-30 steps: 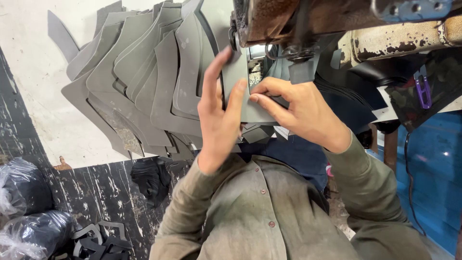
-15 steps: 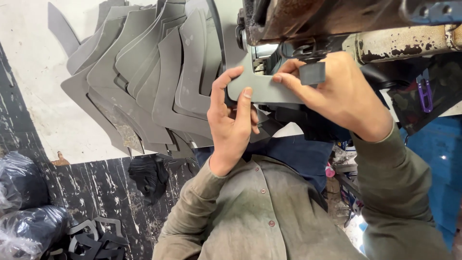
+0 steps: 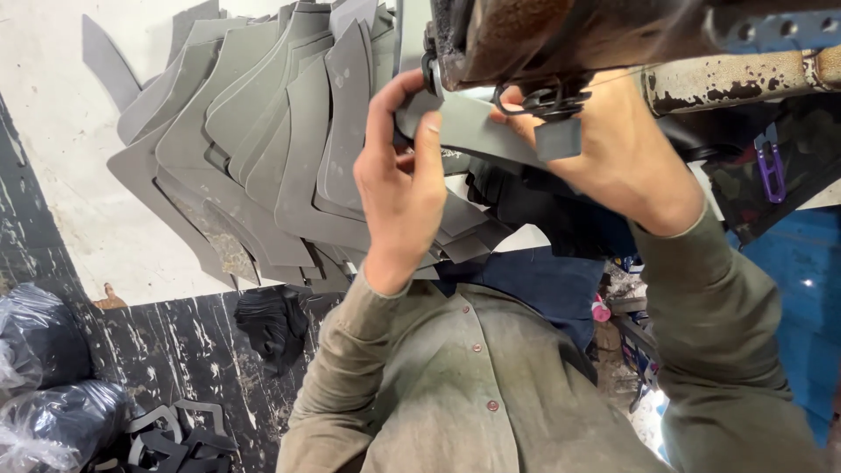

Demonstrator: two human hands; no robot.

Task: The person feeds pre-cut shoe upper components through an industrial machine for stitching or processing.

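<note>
Clearly, a grey cut piece [image 3: 477,127] was held under the head of a worn sewing machine [image 3: 561,35] by both hands.

The left hand [image 3: 403,188] was clamped on the piece's near end, thumb and fingers pinched round it; the right hand [image 3: 626,162] was pressed along its far side, its grip partly hidden by a dark foot [image 3: 558,138]. A fanned stack of like grey pieces [image 3: 263,149] was left on the white table [image 3: 53,158] just beside the left hand, so much work was judged undone. No finished seam could be made out.
</note>
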